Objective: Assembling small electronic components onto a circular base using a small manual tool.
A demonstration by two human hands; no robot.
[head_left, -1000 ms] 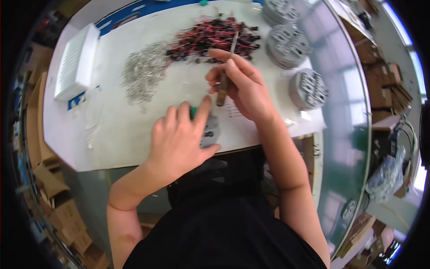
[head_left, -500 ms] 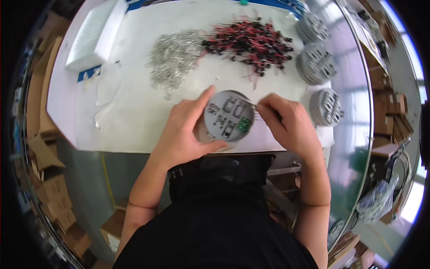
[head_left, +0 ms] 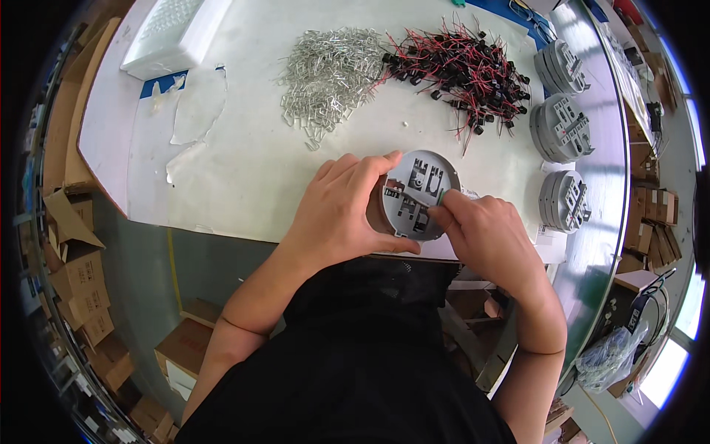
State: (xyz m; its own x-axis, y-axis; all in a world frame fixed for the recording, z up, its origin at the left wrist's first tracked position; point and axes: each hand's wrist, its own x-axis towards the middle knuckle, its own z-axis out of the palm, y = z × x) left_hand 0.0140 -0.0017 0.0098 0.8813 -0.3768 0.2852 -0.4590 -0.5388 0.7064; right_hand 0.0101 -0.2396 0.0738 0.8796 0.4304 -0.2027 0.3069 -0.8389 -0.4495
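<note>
A white worktable (head_left: 244,177) fills the upper half of the view, and everything else is placed relative to the round grey disc (head_left: 418,194) at its near edge. Beyond the disc, toward the table's far side, lies a heap of red-and-black wired parts (head_left: 462,70), and left of that heap a pile of small silvery metal clips (head_left: 329,70). Far to the upper left of the disc sits a white tray (head_left: 174,33). To the right of the disc, three stacks of similar grey discs (head_left: 562,133) stand in a line along the table's right edge.

The disc itself is tilted up off the table, its slotted face toward the camera. The left hand (head_left: 344,211) curls around the disc's left rim, thumb at the lower edge and fingers over the top, grasping it. The right hand (head_left: 484,233) touches the disc's right side, its fingers pinched together on a thin tool (head_left: 436,198) pressed against the disc's face.
</note>
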